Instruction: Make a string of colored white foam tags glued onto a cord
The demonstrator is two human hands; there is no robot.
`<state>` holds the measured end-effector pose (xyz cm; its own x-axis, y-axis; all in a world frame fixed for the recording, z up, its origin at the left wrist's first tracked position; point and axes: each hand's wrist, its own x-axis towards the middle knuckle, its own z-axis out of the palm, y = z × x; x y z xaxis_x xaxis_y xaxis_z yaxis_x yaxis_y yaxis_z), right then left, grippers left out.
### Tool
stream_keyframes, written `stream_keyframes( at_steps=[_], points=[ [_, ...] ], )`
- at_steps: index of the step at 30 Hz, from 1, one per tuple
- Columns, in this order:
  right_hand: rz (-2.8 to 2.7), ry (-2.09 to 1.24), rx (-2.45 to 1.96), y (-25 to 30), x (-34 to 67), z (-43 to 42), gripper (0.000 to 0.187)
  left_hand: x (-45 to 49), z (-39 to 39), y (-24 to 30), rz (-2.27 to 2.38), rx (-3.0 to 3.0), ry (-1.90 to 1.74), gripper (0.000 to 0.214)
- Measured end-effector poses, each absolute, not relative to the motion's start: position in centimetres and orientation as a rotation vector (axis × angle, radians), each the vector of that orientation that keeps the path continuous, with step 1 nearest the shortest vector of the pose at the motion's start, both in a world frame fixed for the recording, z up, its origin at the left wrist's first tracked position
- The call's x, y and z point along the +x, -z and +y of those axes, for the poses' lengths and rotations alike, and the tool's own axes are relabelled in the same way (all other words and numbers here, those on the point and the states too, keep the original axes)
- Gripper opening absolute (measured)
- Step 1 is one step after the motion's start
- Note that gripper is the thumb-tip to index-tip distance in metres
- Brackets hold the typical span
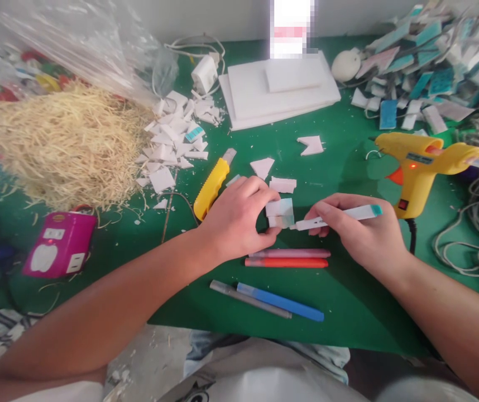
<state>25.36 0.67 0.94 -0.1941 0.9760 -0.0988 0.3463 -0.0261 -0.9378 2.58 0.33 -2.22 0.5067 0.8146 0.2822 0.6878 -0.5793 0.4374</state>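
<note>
My left hand [245,215] pinches a small white foam board piece [279,207] between thumb and fingers, at the table's middle. Part of that piece's surface is tinted pale teal. My right hand [354,226] grips a white marker [359,213] with a teal end, its tip at the piece's lower right edge. A pink marker [290,253] and a red marker [285,262] lie just below the hands. Nearer to me are a grey marker [250,298] and a blue marker [281,302]. Beside my left hand rests a yellow box cutter [212,190], blade partly out.
A yellow hot glue gun [424,167] with a lit red light stands at right, near coiled grey cord [474,229]. White boards [281,89] are stacked at the back. Foam scraps [168,139], straw [67,145] and a magenta power adapter [59,244] lie at left.
</note>
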Motion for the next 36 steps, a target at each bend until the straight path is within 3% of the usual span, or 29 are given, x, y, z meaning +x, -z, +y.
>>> stream_keyframes(
  at_steps=[5, 12, 23, 31, 36],
  points=[
    [-1.587, -0.998, -1.314, -1.0, 25.7, -0.4, 0.025, 2.7, 0.2, 2.2, 1.29, 2.498, -0.672, 0.034],
    [-2.224, -0.735, -1.163, -0.4, 26.2, -0.8, 0.024, 3.1, 0.0, 1.9, 1.325, 2.479, -0.655, 0.051],
    [-2.278, -0.44, -1.192, -0.5, 26.2, -0.9, 0.026, 2.9, -0.5, 1.6, 1.26, 2.48, -0.692, 0.059],
    [-2.233, -0.442, -1.264, -0.2, 26.2, -0.7, 0.03, 2.6, -1.1, 1.5, 1.117, 2.489, -0.794, 0.049],
    [-2.219, -0.472, -1.252, -0.1, 26.2, -0.5, 0.033, 2.3, -0.9, 1.3, 1.107, 2.484, -0.749, 0.054]
  ],
)
